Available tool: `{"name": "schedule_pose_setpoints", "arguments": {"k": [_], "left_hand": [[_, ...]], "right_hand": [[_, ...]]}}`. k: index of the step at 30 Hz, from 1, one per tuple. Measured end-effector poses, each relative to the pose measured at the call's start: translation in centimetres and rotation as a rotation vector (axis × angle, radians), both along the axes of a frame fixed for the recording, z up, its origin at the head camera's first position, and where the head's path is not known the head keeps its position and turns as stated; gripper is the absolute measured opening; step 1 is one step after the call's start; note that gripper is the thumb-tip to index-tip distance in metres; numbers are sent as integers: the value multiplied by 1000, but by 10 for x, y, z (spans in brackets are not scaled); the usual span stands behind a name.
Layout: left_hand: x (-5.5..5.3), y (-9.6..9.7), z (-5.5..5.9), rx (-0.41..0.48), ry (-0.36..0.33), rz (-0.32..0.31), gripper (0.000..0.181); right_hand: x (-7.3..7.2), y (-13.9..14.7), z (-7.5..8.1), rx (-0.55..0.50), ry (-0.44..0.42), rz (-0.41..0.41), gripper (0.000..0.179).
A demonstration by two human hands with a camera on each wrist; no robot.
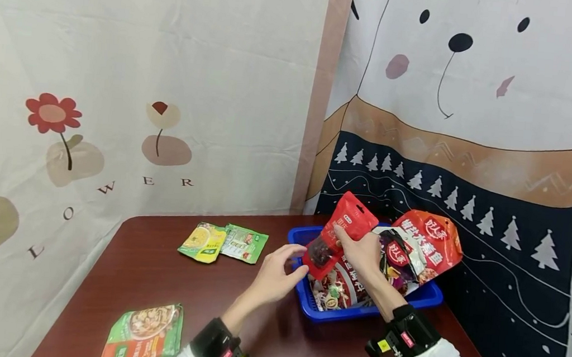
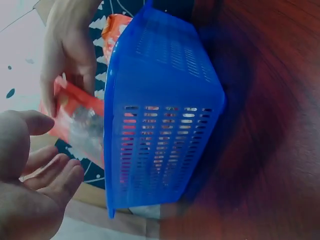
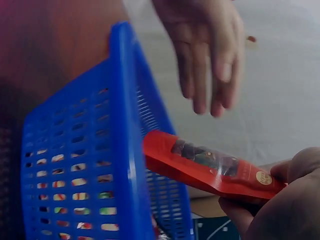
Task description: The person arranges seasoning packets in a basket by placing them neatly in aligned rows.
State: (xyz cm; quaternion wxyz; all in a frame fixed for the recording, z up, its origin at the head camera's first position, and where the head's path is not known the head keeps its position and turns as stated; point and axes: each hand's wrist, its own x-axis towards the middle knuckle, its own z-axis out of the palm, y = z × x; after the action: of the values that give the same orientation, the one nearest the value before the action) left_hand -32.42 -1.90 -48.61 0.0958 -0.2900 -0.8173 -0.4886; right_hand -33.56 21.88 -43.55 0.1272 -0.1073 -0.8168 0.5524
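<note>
My right hand pinches a red pouch with a clear window showing dark contents. In the head view the pouch leans above the left part of a blue basket; its lower end overlaps the rim in the right wrist view. My left hand is beside the basket's left side, thumb and fingers spread and loosely bent near the pouch's lower edge. A gap shows between those fingers and the pouch in the right wrist view. Inside the basket are a red-orange bag, a dark purple bag and a seasoning packet.
On the brown table a yellow packet and a green packet lie side by side at the back. A larger green and orange packet lies front left. Printed cloth hangs behind the table.
</note>
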Motion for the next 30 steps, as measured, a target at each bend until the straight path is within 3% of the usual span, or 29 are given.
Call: {"name": "schedule_pose_setpoints", "arguments": {"k": [6, 10, 13, 16, 24, 30], "left_hand": [[-6, 16, 1, -232, 93, -24, 28], [-5, 17, -2, -292, 146, -6, 21], [-6, 15, -5, -299, 157, 16, 23], [-11, 16, -8, -285, 152, 35, 38], [-31, 30, -3, -151, -45, 45, 105], [-41, 40, 0, -123, -47, 37, 103]], "right_hand": [[-6, -8, -13, -29, -32, 13, 47], [-8, -11, -17, -35, -53, 28, 46], [-10, -10, -17, -25, -51, 42, 46], [-9, -9, -15, 17, -50, 72, 45], [3, -13, -13, 259, 31, 202, 44], [5, -17, -11, 356, 79, 259, 50]]}}
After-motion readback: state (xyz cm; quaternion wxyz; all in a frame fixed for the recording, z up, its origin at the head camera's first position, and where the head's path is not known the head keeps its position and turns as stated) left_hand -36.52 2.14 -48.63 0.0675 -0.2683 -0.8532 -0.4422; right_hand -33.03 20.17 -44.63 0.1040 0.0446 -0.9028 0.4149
